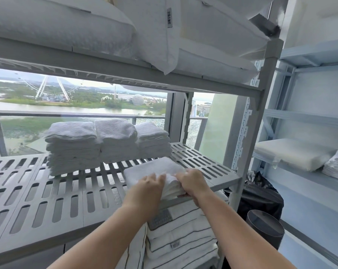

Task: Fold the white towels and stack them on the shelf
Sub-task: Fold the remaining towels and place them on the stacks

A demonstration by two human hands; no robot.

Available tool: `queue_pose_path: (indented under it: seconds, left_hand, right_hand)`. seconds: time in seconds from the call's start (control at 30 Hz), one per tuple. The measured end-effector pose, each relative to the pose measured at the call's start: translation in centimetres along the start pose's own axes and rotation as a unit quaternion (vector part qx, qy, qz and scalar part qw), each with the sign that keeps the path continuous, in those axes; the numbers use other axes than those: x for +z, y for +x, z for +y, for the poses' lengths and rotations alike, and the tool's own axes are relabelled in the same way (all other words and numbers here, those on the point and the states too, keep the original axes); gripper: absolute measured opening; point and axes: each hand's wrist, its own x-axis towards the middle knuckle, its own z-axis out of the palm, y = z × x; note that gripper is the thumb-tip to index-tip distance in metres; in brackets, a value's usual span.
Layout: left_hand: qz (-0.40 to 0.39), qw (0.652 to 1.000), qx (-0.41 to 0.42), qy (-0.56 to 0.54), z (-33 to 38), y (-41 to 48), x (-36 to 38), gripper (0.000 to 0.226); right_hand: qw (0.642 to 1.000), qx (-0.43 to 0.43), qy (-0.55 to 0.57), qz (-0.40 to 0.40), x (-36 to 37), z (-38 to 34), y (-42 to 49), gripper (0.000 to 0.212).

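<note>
The folded towel (pixel 154 167) lies at the front edge of the slatted shelf (pixel 203 162). My left hand (pixel 150 186) presses it with straight fingers. My right hand (pixel 193 181) curls its fingers round the towel's near edge.

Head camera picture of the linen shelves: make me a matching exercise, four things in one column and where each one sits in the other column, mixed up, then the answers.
Things
1. folded towel
2. three towel stacks
3. pillows
4. striped towels

Places
A. on the top shelf
B. at the back of the slatted shelf
C. below the slatted shelf, at the front
D. at the front edge of the slatted shelf

Pairs: 1-D, 2-B, 3-A, 4-C.
</note>
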Motion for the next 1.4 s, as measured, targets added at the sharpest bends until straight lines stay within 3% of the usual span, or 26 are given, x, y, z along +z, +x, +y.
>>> queue_pose_path:
  seconds: [0.27,0.43,0.57,0.73,0.87,0.97,1.07,1.13,1.23,1.4]
  left_hand:
    - [0.129,0.984,0.037,0.113,-1.0,3.9,-3.7,0.097]
    - [0.149,0.975,0.045,0.161,-2.2,8.5,-4.0,0.091]
    - [0.199,0.970,-0.009,0.140,-2.8,12.5,-3.5,0.087]
    - [0.256,0.950,-0.020,0.177,-4.7,19.7,-2.6,0.064]
    - [0.267,0.937,-0.053,0.219,-6.9,25.7,-1.2,0.059]
    - [0.261,0.936,-0.102,0.211,-7.8,29.4,0.7,0.061]
    - [0.149,0.959,-0.141,0.195,-8.8,32.3,3.0,0.066]
    - [0.068,0.963,-0.172,0.198,-9.6,32.8,4.1,0.062]
    - [0.069,0.961,-0.179,0.200,-10.4,32.7,4.6,0.060]
    - [0.094,0.974,-0.136,0.153,-11.3,33.4,2.6,0.061]
  right_hand:
    - [0.987,-0.140,0.025,0.073,-2.0,-5.2,1.3,0.025]
    - [0.973,-0.205,0.082,0.073,-2.4,-6.9,5.0,0.023]
    - [0.954,-0.277,0.102,0.046,-2.2,-7.1,10.1,0.034]
    - [0.925,-0.322,0.202,-0.028,-1.8,-6.9,19.1,0.029]
    - [0.906,-0.345,0.235,-0.072,-0.3,-7.2,26.7,0.027]
    - [0.923,-0.311,0.212,-0.075,2.0,-6.8,32.2,0.031]
    - [0.963,-0.139,0.205,-0.103,4.9,-4.5,36.4,0.017]
    - [0.968,-0.030,0.205,-0.138,6.4,-2.6,37.6,0.011]
    - [0.969,-0.035,0.201,-0.143,7.1,-1.8,38.4,0.019]
    - [0.973,-0.125,0.154,-0.115,6.2,-4.6,39.1,0.006]
